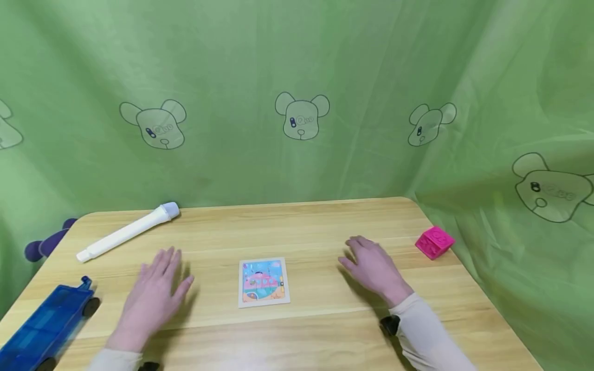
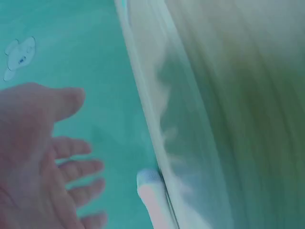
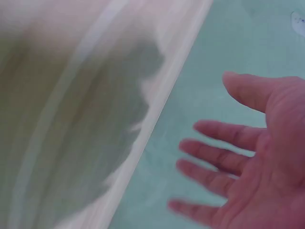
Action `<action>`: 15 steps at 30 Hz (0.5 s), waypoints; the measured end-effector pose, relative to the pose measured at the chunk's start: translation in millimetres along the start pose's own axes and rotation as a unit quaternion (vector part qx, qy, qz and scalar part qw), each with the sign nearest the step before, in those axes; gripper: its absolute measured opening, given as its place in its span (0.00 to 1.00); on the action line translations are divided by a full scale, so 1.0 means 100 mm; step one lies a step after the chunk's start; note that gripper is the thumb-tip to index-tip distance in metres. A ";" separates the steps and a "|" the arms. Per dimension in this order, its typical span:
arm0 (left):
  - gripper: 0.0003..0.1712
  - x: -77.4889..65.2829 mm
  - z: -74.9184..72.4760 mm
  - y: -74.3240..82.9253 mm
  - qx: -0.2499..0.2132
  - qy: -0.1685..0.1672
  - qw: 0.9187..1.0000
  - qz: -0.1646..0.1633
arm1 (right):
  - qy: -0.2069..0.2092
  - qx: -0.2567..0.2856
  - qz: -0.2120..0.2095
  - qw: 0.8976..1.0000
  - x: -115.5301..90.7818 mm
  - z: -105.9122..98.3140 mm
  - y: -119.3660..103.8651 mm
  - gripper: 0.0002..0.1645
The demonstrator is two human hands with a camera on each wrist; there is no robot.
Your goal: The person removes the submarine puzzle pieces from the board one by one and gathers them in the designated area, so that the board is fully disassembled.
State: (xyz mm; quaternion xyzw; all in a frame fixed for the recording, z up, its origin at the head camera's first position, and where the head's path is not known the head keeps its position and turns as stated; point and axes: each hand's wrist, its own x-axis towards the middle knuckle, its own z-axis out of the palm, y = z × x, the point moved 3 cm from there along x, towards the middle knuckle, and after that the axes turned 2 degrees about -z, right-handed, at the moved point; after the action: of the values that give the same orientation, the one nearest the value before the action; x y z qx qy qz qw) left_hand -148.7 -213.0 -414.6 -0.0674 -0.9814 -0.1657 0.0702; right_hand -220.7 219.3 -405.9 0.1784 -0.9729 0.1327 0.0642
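Palm down over the left part of the table, my left hand [image 1: 153, 296] has its fingers stretched out and holds nothing. The right hand [image 1: 373, 270] hovers over the right part, fingers extended and empty, its shadow beneath it. Between the two hands lies a small square picture puzzle [image 1: 264, 282] with a pale frame and a pink and blue scene. A white microphone-shaped stick [image 1: 127, 233] with a pale lilac end lies beyond the left hand. To that hand's left stands a blue translucent toy wagon [image 1: 46, 327] with black wheels. A pink embossed cube [image 1: 434, 242] sits beyond the right hand.
The wooden table [image 1: 315, 340] has rounded far corners. A green curtain [image 1: 232, 170] printed with bear heads hangs behind it and along the right side. Something purple with rounded knobs [image 1: 52, 242] shows past the table's left edge. The cube is close to the right edge.
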 end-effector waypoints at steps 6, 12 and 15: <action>0.33 0.06 0.16 0.37 -0.060 -0.024 0.992 0.112 | -0.035 0.096 -0.064 0.993 0.21 0.11 -0.38 0.25; 0.29 0.06 0.35 0.72 -0.086 -0.077 0.976 0.182 | -0.102 0.159 -0.096 0.977 0.40 0.26 -0.71 0.23; 0.28 0.05 0.40 0.84 -0.093 -0.099 0.969 0.206 | -0.125 0.167 -0.115 0.971 0.49 0.34 -0.85 0.22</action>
State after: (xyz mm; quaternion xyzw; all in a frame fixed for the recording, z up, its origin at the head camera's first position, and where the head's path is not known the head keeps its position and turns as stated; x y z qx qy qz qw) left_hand -145.7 -120.3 -425.0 -0.2905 -0.9287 -0.2303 -0.0017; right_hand -238.2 117.4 -409.9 0.3124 -0.9101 0.2621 -0.0734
